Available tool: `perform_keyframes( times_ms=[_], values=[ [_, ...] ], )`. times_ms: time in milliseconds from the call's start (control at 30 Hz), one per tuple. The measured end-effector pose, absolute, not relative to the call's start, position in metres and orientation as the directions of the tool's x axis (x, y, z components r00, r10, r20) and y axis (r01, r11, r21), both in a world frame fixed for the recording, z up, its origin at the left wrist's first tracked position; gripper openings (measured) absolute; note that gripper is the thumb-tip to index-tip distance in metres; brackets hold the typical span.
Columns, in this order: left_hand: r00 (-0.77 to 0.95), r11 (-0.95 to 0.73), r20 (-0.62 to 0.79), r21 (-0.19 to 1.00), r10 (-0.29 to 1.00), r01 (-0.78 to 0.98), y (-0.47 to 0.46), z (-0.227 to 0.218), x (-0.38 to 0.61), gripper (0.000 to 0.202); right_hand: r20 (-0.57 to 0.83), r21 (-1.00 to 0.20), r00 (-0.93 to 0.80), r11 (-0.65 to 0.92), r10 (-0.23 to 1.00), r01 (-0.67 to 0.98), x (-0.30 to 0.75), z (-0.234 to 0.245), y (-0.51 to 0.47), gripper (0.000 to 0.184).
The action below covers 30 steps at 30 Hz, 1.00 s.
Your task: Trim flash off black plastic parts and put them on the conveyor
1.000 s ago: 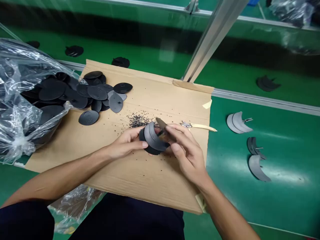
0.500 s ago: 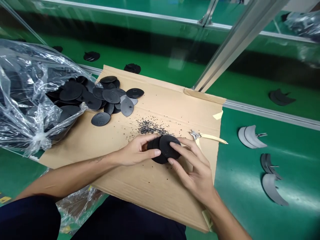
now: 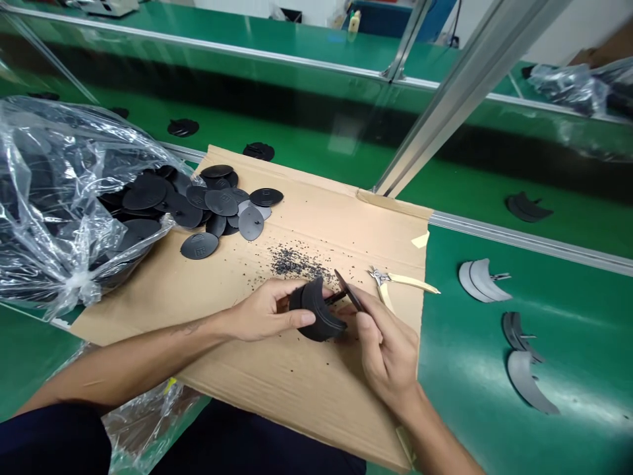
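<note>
My left hand [image 3: 264,315] is closed round a small stack of black plastic discs [image 3: 316,315], held on edge over the cardboard sheet [image 3: 277,369]. My right hand [image 3: 388,349] pinches a single black disc [image 3: 349,292] by its rim, tilted and just apart from the stack. Black shavings [image 3: 297,265] lie scattered on the cardboard just beyond my hands. A pair of cutters with cream handles [image 3: 395,282] lies to the right of the shavings.
A clear plastic bag [image 3: 59,198] at the left spills several black discs [image 3: 217,198] onto the cardboard. Grey curved offcuts [image 3: 482,280] and darker ones [image 3: 519,330] lie on the green table at right. A slanted aluminium post [image 3: 445,99] rises behind.
My right hand has lifted one disc off the stack and tilted it on edge. The stack in my left hand has turned from flat-faced to edge-on.
</note>
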<state>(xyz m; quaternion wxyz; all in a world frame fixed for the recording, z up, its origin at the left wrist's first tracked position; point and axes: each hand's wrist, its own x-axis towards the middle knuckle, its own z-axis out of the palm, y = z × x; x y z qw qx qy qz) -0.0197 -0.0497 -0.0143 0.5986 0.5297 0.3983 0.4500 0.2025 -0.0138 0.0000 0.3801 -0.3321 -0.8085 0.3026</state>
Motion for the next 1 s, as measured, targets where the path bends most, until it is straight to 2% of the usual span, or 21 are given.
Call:
perform_keyframes(
  times_ms=[133,233,467,700,1000],
  values=[
    [0.310,0.021,0.030,0.987,0.950,-0.159,-0.0505,-0.0143,-0.0190,0.045,0.258,-0.876,-0.423,0.395,0.868,0.276,0.2029,-0.0008,-0.0134,0.034],
    [0.321,0.015,0.040,0.986,0.946,-0.168,-0.0510,-0.0137,-0.0194,0.046,0.228,-0.906,-0.399,0.344,0.888,0.247,0.2015,0.0001,-0.0134,0.036],
    [0.335,0.007,0.063,0.979,0.940,-0.203,-0.0491,-0.0101,-0.0213,0.044,0.232,-0.916,-0.414,0.341,0.880,0.212,0.1991,0.0048,-0.0105,0.031],
    [0.324,0.065,-0.002,0.981,0.946,-0.185,-0.0501,-0.0096,-0.0212,0.045,0.217,-0.916,-0.420,0.332,0.881,0.225,0.2030,-0.0014,-0.0110,0.030],
    [0.283,0.089,-0.035,0.980,0.959,-0.181,-0.0479,-0.0151,-0.0196,0.042,0.338,-0.837,-0.496,0.497,0.799,0.229,0.2004,-0.0015,-0.0073,0.039]
  ],
)
